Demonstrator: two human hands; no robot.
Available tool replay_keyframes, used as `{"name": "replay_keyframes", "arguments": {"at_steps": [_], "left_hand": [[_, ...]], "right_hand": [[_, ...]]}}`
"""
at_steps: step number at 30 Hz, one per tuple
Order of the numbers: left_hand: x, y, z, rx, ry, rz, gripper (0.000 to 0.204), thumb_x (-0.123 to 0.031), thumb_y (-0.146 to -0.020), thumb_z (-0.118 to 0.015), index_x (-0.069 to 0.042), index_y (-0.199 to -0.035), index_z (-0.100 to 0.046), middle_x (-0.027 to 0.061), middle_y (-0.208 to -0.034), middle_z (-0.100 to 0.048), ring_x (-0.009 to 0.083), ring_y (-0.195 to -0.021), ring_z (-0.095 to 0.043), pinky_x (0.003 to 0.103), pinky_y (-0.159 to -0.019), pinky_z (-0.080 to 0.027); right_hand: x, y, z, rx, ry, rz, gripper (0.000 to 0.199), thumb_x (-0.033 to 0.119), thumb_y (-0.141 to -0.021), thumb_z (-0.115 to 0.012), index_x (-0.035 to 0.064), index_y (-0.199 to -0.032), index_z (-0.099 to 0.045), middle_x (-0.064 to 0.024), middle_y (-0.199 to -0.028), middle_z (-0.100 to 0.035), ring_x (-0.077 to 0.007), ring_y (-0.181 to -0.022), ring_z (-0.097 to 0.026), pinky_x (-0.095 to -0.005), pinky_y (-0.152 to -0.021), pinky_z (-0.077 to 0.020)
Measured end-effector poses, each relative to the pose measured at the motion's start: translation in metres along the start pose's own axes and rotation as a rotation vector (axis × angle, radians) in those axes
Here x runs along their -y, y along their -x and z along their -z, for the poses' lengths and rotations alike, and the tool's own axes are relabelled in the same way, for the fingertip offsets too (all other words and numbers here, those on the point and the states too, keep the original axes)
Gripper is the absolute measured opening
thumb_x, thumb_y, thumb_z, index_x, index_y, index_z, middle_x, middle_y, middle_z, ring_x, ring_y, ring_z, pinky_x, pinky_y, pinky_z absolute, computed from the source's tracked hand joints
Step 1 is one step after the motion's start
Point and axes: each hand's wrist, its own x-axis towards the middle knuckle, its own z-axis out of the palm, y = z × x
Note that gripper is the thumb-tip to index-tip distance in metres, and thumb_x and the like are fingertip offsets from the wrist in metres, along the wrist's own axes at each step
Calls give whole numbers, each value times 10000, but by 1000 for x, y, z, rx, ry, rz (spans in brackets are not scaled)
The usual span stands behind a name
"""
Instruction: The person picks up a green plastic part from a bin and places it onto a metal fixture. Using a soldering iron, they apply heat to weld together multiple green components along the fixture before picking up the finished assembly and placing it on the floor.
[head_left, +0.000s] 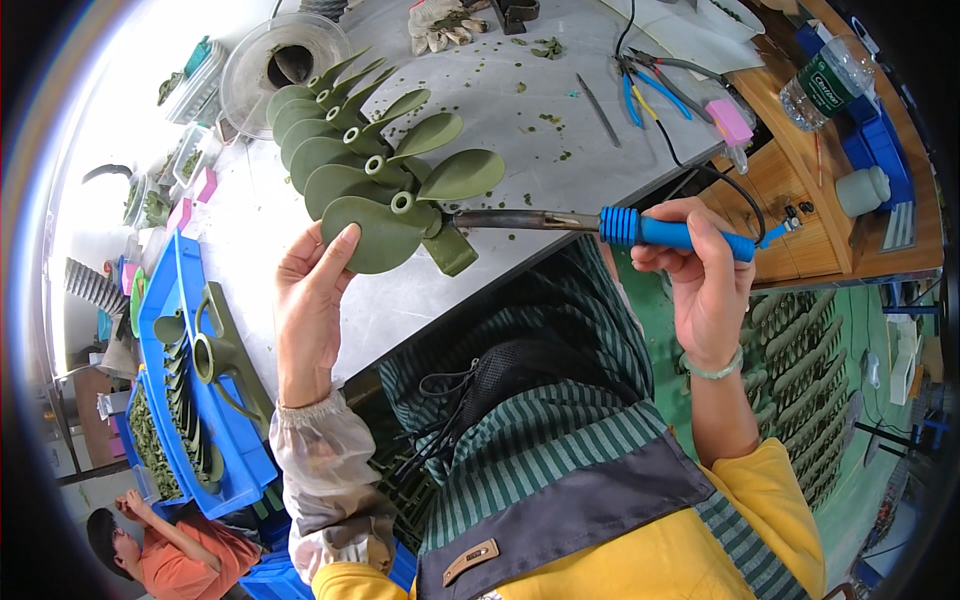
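My left hand [312, 305] pinches the rounded blade of the nearest olive-green propeller [375, 232] between thumb and fingers. It belongs to a row of several matching propellers with ring-shaped hubs, reaching away over the table. In my right hand [700, 275] is a soldering iron [650, 229] with a ribbed blue handle, the fingers wrapped round it. Its long dark metal shaft points left, and the tip meets or nearly meets the nearest propeller by its hub and a green block [450, 250]. The exact contact is hard to make out.
Green crumbs dot the grey table [520, 110]. Pliers [640, 95], a thin metal tool [598, 110] and a glove [438, 25] lie farther back. A clear round tub [240, 75] stands at the far left. Blue bins [225, 420] hold green parts; a person [180, 555] sits beyond.
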Motion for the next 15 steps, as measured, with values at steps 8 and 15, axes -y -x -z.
{"name": "replay_keyframes", "arguments": {"at_steps": [8, 15], "left_hand": [[1, -1, 0, -3, -6, 0, 211, -62, -896, -597, 21, -1089, -617, 92, -1000, -671, 141, -892, -649, 269, -831, -523], [1, -2, 0, -6, -23, 0, 210, -65, -898, -596, 23, -1088, -615, 93, -991, -672, 138, -878, -651, 267, -823, -527]], "right_hand": [[4, -5, 4, 2, 38, 44, 307, 152, -933, -458, -109, -902, -616, -140, -825, -638, -199, -663, -662, -273, -614, -563], [14, -9, 11, -6, 16, 55, 298, 141, -935, -463, -111, -917, -621, -136, -841, -637, -201, -662, -657, -273, -618, -563]]}}
